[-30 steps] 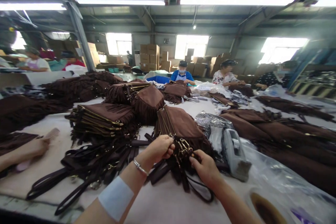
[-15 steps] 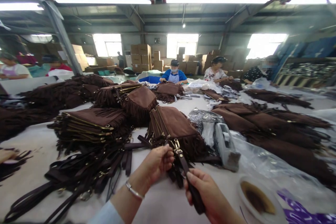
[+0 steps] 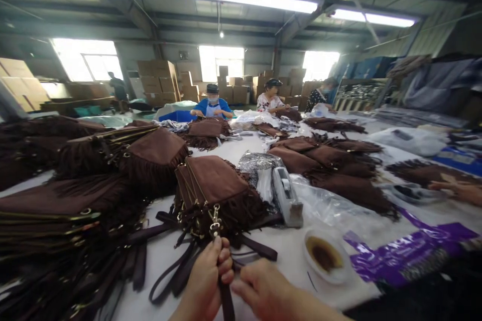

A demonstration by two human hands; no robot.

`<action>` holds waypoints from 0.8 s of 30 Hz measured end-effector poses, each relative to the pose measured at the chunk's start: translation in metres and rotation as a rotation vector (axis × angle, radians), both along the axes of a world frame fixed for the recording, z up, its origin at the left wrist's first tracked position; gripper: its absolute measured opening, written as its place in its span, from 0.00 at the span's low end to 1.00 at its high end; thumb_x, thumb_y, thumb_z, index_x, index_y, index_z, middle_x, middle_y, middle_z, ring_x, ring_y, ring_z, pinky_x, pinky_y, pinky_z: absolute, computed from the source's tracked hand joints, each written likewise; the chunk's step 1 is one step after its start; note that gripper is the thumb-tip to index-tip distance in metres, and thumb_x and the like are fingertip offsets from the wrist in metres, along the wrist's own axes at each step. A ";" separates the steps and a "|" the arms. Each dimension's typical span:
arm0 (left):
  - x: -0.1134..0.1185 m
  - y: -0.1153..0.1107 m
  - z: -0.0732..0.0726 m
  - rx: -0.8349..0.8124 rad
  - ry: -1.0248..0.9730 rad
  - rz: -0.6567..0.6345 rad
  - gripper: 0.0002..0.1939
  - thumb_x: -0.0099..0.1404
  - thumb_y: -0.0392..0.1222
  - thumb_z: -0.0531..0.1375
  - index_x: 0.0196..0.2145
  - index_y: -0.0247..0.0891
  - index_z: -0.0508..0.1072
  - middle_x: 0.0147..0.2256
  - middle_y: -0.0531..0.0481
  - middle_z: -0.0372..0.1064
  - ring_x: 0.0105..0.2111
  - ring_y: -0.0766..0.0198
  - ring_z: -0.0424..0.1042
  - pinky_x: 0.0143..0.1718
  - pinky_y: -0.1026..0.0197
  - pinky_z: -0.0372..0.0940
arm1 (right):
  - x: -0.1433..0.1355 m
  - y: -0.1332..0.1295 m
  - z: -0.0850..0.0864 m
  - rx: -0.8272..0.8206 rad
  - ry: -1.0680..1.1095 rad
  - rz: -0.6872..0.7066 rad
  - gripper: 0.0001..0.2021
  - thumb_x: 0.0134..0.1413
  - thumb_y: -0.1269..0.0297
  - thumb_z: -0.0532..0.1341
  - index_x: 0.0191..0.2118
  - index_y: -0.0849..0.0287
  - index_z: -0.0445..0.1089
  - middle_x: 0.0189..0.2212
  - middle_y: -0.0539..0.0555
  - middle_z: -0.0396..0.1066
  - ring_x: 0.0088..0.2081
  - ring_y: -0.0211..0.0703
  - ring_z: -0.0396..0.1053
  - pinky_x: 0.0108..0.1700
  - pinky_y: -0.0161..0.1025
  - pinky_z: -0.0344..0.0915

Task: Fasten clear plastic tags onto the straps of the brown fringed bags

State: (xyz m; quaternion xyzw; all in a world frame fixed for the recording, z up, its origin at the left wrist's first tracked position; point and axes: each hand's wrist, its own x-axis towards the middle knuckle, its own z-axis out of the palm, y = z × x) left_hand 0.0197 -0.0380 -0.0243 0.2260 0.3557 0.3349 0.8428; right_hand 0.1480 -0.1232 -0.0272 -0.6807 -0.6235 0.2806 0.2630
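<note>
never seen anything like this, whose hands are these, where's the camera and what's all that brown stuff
There's no machine here: these are a person's bare hands. The view comes from a camera worn on that person's head, looking forward and down.

On the white table lie stacks of brown fringed bags, a grey device and purple printed plastic.

The left hand grips a dark strap, with a gold-coloured clasp just beyond the fingers. The right hand is close beside it, too blurred to tell whether it holds anything.
</note>
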 end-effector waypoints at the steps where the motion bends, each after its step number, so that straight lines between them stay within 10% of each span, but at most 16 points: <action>1: -0.001 0.001 -0.001 0.013 0.017 -0.005 0.11 0.65 0.46 0.59 0.34 0.33 0.67 0.22 0.60 0.49 0.16 0.78 0.47 0.15 0.71 0.45 | 0.016 0.009 0.010 0.070 -0.124 -0.068 0.17 0.57 0.58 0.57 0.21 0.59 0.70 0.20 0.51 0.69 0.24 0.37 0.62 0.27 0.34 0.53; 9: -0.011 0.006 -0.009 0.063 0.103 -0.044 0.20 0.55 0.53 0.67 0.33 0.35 0.67 0.22 0.60 0.51 0.16 0.78 0.46 0.16 0.71 0.45 | 0.154 0.103 0.044 0.032 -0.578 -0.302 0.10 0.56 0.69 0.58 0.37 0.58 0.78 0.40 0.57 0.75 0.42 0.44 0.71 0.43 0.35 0.61; 19: -0.013 0.011 -0.012 0.082 0.177 -0.064 0.22 0.51 0.55 0.69 0.32 0.35 0.67 0.20 0.61 0.50 0.16 0.77 0.46 0.16 0.71 0.46 | 0.149 0.139 0.013 -0.025 -0.370 -0.402 0.07 0.45 0.66 0.66 0.29 0.66 0.76 0.37 0.69 0.75 0.47 0.61 0.70 0.49 0.50 0.61; 24: -0.013 0.014 -0.015 0.070 0.173 -0.088 0.23 0.52 0.56 0.68 0.32 0.36 0.67 0.20 0.62 0.49 0.16 0.77 0.45 0.16 0.71 0.46 | 0.161 0.145 0.012 0.058 -0.003 -0.541 0.11 0.52 0.69 0.60 0.21 0.65 0.69 0.25 0.59 0.72 0.38 0.46 0.72 0.41 0.40 0.64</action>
